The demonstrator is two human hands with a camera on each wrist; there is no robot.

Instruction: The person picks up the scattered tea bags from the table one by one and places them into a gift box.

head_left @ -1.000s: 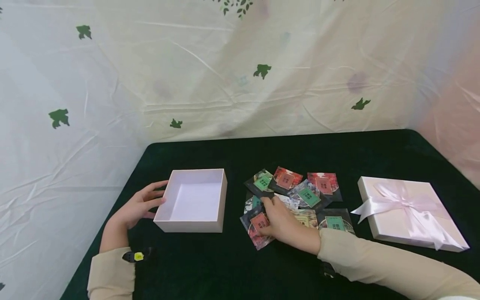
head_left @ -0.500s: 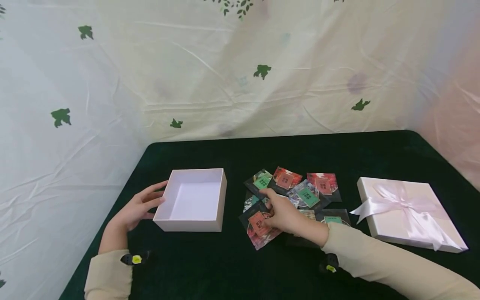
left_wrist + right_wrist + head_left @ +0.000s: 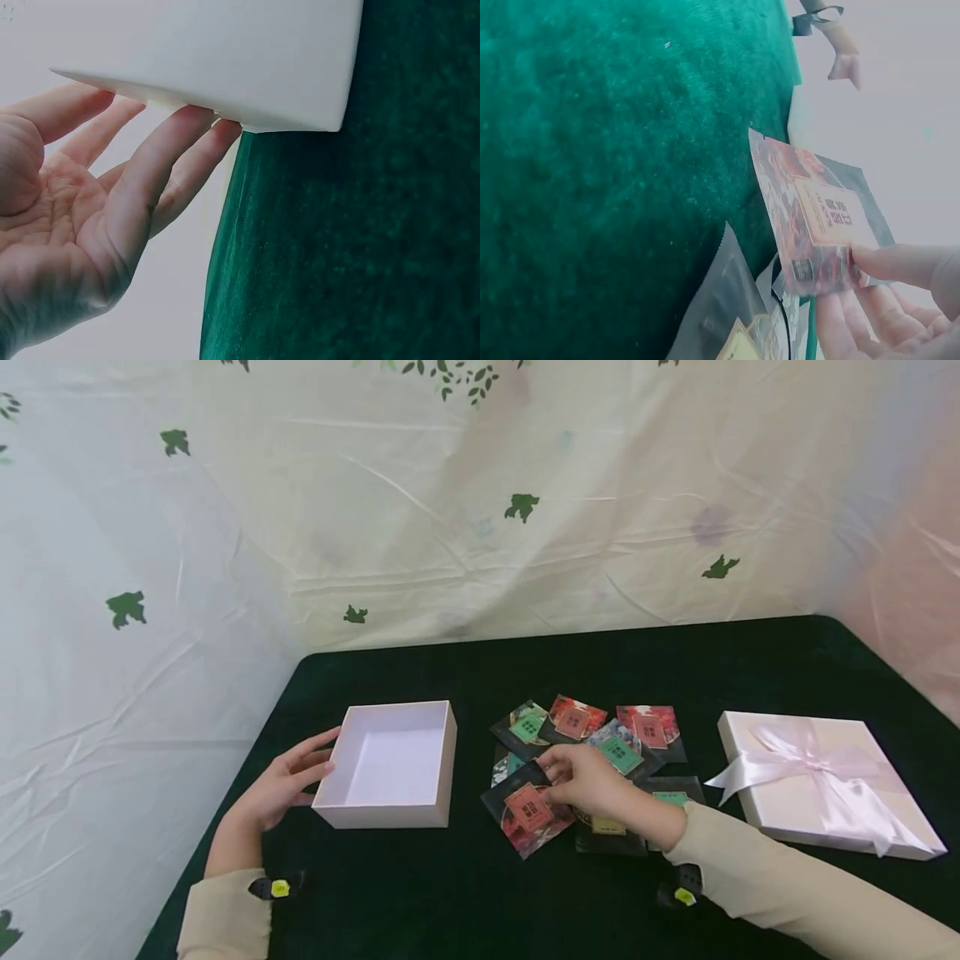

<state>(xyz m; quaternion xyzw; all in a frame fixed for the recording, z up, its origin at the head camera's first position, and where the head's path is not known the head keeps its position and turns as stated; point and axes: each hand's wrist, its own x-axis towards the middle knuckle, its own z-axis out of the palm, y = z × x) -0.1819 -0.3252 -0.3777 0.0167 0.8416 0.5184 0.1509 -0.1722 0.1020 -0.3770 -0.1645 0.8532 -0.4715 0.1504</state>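
In the head view, my left hand (image 3: 281, 785) touches the left side of an open white box (image 3: 381, 817), whose inside looks bare. The left wrist view shows the outstretched fingertips of that hand against the box wall (image 3: 225, 67). My right hand (image 3: 588, 783) pinches the edge of a flat, square sachet (image 3: 528, 810) with a red label, between thumb and fingers. Seen from the right wrist, this sachet (image 3: 817, 206) is tilted up above the dark green cloth. Several similar sachets lie overlapping around and under the hand, among them one with a green label (image 3: 619, 754).
To the right lies a pale pink box lid (image 3: 765, 810) tied with a satin bow (image 3: 813, 768). Dark green cloth (image 3: 465, 902) covers the table. A pale curtain (image 3: 420, 527) with green leaf prints hangs behind and at the sides.
My right hand has shifted slightly right and now pinches the red-labelled sachet, which has turned a little. A yellow-labelled sachet shows more beneath the hand. The left hand stays at the box.
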